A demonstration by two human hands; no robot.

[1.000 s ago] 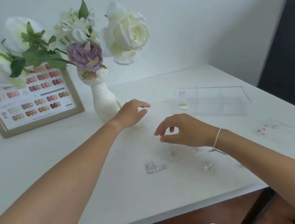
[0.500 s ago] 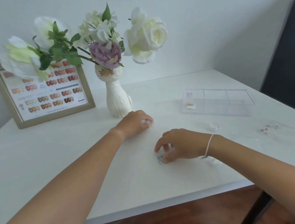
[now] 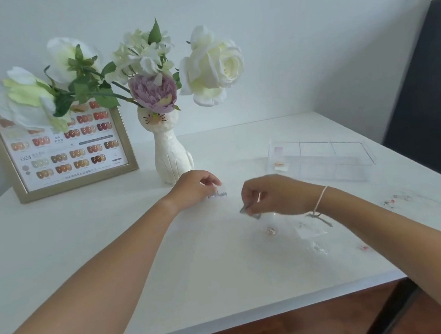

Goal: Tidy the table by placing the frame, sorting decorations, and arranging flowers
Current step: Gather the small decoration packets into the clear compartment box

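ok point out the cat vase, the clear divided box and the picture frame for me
cat vase (image 3: pixel 172 156): head view, on its white body below the painted face.
clear divided box (image 3: pixel 325 173): head view, on its near wall.
picture frame (image 3: pixel 76 181): head view, on its gold bottom edge.

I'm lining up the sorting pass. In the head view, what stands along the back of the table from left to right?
Picture frame → cat-shaped vase holding the flowers → clear compartment box. In front of them, the left hand and the right hand each pinch a small decoration.
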